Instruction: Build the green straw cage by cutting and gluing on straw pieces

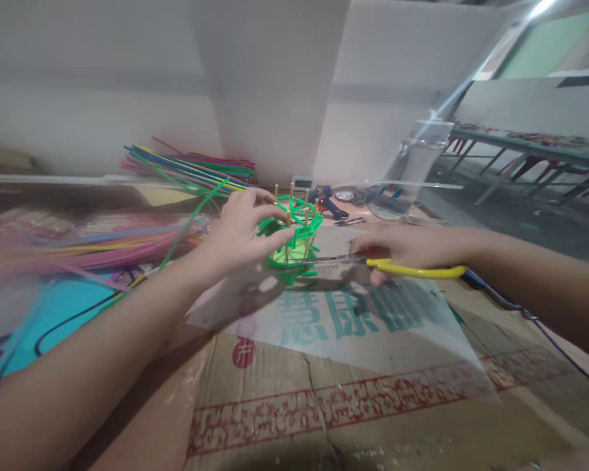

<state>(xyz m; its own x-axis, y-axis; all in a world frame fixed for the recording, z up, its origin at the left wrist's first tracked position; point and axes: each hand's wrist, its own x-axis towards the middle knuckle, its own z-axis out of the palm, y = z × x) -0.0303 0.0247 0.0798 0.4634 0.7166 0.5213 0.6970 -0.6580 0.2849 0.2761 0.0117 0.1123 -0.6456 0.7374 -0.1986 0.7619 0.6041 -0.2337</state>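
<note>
A small green basket-like piece (302, 239), woven from fuzzy green stems around several upright wooden sticks, stands on a translucent sheet near the middle. My left hand (255, 226) comes from the left with its thumb and fingers closed on the piece's near left side. From the right, my right hand (387, 248) grips a pair of scissors (412, 269) with yellow handles. The blades point left and reach the lower edge of the green piece; whether they touch it I cannot tell.
Bundles of coloured fuzzy stems (196, 167) lie at the back left, with bagged stems (93, 245) nearer. A dark glue gun (330, 201) lies behind the green piece, close to a clear plastic container (412, 170). Printed cardboard (275, 392) covers the front.
</note>
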